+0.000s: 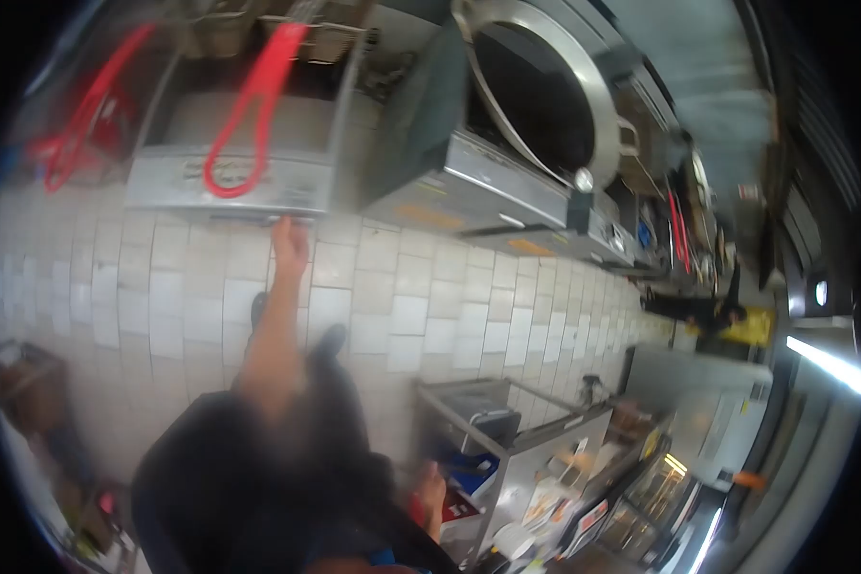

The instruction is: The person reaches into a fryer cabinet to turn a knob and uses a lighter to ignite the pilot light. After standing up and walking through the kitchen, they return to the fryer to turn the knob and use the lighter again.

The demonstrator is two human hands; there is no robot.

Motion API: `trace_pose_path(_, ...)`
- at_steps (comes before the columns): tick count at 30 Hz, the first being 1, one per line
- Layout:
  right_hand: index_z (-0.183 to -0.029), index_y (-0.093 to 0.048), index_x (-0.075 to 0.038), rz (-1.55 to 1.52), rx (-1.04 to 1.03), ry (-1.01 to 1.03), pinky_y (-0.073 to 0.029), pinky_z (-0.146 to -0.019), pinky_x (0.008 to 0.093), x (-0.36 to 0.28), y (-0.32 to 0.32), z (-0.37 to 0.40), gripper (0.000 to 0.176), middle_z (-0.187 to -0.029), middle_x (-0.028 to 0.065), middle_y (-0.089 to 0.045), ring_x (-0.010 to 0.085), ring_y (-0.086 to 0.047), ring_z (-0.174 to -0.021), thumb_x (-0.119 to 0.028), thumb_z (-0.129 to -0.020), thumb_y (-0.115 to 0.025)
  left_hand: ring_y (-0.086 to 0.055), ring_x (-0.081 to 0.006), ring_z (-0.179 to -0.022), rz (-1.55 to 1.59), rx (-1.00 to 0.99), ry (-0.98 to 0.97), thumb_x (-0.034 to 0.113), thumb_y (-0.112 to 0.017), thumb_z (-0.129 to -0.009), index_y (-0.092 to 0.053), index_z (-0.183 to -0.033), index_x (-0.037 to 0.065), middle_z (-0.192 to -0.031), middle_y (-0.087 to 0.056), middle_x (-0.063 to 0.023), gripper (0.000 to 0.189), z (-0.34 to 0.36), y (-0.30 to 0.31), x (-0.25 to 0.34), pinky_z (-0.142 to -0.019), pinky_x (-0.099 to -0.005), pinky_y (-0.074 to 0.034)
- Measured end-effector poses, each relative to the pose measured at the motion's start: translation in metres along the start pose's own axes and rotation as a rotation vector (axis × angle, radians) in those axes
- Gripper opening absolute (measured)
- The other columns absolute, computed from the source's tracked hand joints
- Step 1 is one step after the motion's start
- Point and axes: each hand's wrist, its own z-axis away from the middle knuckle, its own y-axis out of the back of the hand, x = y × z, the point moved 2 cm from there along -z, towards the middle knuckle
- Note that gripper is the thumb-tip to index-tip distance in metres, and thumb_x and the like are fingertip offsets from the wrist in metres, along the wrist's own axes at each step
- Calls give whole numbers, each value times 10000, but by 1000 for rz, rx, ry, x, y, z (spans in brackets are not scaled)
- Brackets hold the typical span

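My left hand (290,247) reaches out at the end of a bare forearm, its fingers closed at the thin handle on the front edge of a metal fryer unit (230,182). Above it, a red looped handle (258,115) of a fryer basket hangs over the unit's front. Low in the view, my right hand (431,493) is close to my body, beside a metal rack. Its fingers look pressed together by something red, partly hidden and too blurred to name.
A large round pan (545,91) sits on a metal cooking unit. Another red handle (96,105) is at the upper left. A metal-framed counter (521,478) stands at lower right. Farther off, a person in dark clothes (694,308) is beside the cooking line.
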Motion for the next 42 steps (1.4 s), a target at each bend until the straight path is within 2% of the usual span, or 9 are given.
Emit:
trace_pose_path(8, -655, -510, -8, -279, 147, -35, -420, -450, 283, 75, 19, -11, 555, -527, 46, -477, 130, -484, -462, -484, -886, -340, -506, -63, -553, -343, 105, 85, 114, -541, -840, -522, -829, 87, -686, -531, 8, 35, -15, 1, 8, -519, -154, -443)
trace_pose_path(15, -633, -495, -1, -250, 133, -47, -435, -468, 305, 107, 52, -46, 597, -514, 67, -464, 168, -498, -461, -511, -880, -308, -542, -176, -921, -330, 272, 38, 160, -549, -839, -523, -1021, 4, -1010, -555, -86, 241, -14, -3, 4, -807, -269, -457)
trace_pose_path(19, -633, -496, -10, -205, 165, 34, -424, -464, 299, 115, 74, -74, 588, -522, 59, -466, 170, -485, -468, -519, -873, -324, -527, -250, -976, -1299, 306, -178, 449, -602, -750, -486, -1113, -28, -1119, -514, -129, 610, -37, 125, 24, -842, -345, -436)
trace_pose_path(34, -712, -532, -14, 114, 12, 662, -421, -502, 326, -16, 43, -210, 526, -563, 81, -503, 205, -500, -505, -458, -892, -314, -410, -366, -1113, -2457, 986, -372, 536, -351, -834, -369, -1240, 29, -1214, -431, -186, 650, 212, 133, 299, -842, -573, -343)
trace_pose_path(36, -884, -581, 2, 194, 61, 918, -447, -673, 377, -26, 35, -201, 499, -754, 154, -592, 294, -569, -723, -406, -903, -295, -347, -368, -1174, -2589, 938, -32, 541, -409, -809, -318, -1283, 29, -1306, -340, -189, 703, 188, 164, 351, -865, -554, -335)
trace_pose_path(38, -1134, -521, -22, 373, 46, 925, -351, -924, 410, -41, 26, -186, 467, -1117, 204, -528, 330, -475, -1077, -349, -909, -275, -545, -282, -614, -3187, -114, -321, 378, -405, -870, -570, -920, 16, -686, -591, -126, 400, 119, 258, 425, -659, -467, -420)
trace_pose_path(40, -1254, -364, -43, 518, -115, 527, -327, -940, 408, -53, 27, -161, 447, -1248, 209, -410, 333, -407, -1134, -294, -890, -297, -518, -255, -511, -2808, 56, -409, 416, -440, -851, -605, -867, 15, -581, -564, -92, 433, 96, 228, 453, -487, -412, -409)
trace_pose_path(41, -1214, -409, -31, 548, 25, 742, -361, -901, 426, -24, 6, -184, 430, -1171, 224, -470, 359, -444, -1079, -281, -881, -300, -504, -241, -459, -2611, 110, -468, 434, -458, -842, -623, -841, 15, -528, -551, -75, 451, 87, 211, 467, -401, -385, -404)
trace_pose_path(42, -1178, -445, -24, 463, 56, 602, -368, -889, 433, -31, 2, -170, 417, -1128, 227, -494, 360, -454, -1062, -277, -875, -309, -580, -315, -690, -2492, -236, -1018, 557, -455, -791, -538, -1083, 2, -775, -607, -164, 632, 90, 200, 470, -549, -450, -467)
